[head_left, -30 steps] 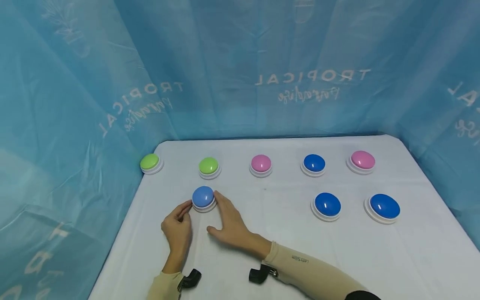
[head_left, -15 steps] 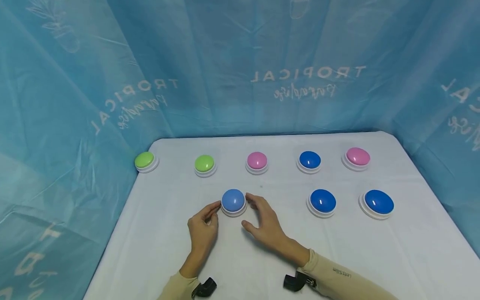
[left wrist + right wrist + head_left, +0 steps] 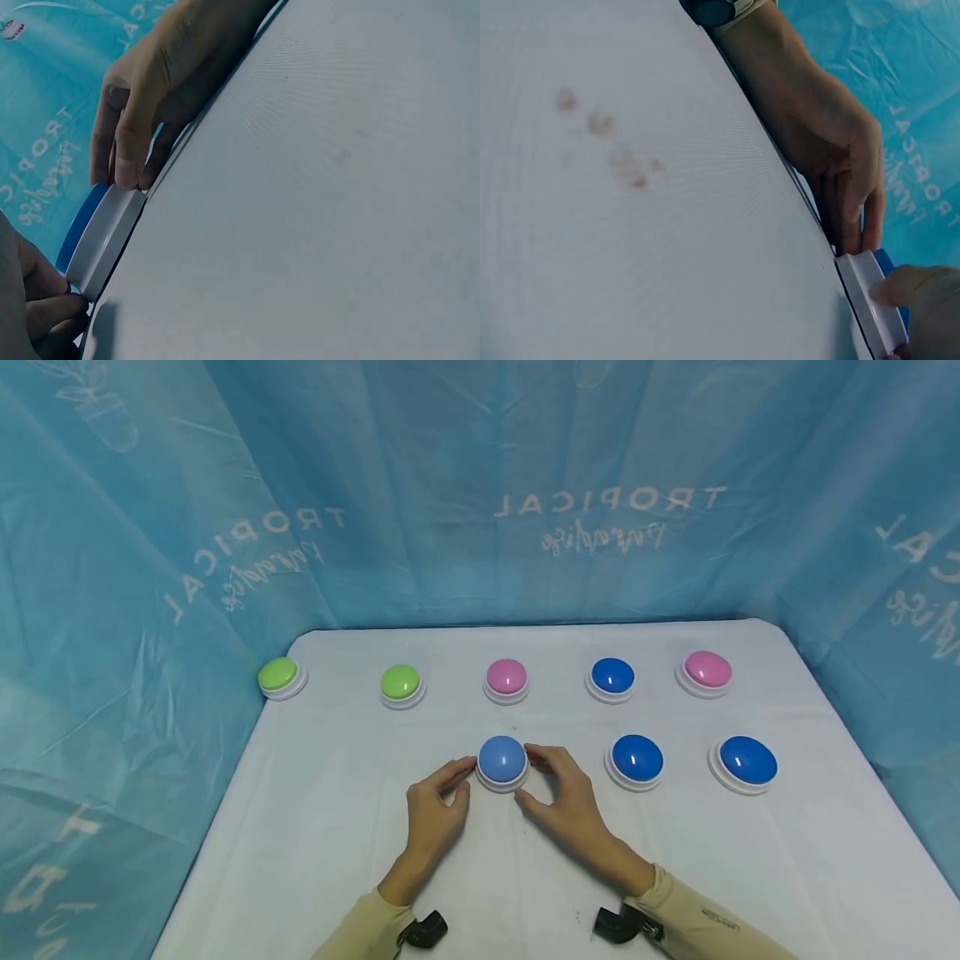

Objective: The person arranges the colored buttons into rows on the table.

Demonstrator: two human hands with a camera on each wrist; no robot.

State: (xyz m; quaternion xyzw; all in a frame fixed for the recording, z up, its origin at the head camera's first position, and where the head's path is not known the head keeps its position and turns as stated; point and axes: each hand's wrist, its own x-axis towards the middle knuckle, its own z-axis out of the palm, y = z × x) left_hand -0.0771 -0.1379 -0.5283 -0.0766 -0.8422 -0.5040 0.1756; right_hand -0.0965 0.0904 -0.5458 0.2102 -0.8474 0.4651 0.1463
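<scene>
A light blue dome push button (image 3: 502, 759) with a white round base sits on the white table (image 3: 337, 810), between my two hands. My left hand (image 3: 437, 818) holds the left side of its base with the fingertips, the thumb bent in close by. From the right, my right hand (image 3: 566, 802) reaches round the base, fingers at the far side and thumb near the front. In the left wrist view, the white base (image 3: 105, 236) stands between both hands' fingertips. The right wrist view shows the right thumb (image 3: 892, 289) against the base's side.
Along the back stand a green button (image 3: 278, 673) at the left edge, another green button (image 3: 401, 682), a pink button (image 3: 506, 677), a dark blue button (image 3: 612, 676) and a pink button (image 3: 707, 670). Two dark blue buttons (image 3: 637, 758) (image 3: 747, 761) sit to the right. Blue curtains (image 3: 450, 527) surround the table.
Both hands have moved right together with the light blue button, from near the left green button to below the middle pink one. The right thumb has come in to the base.
</scene>
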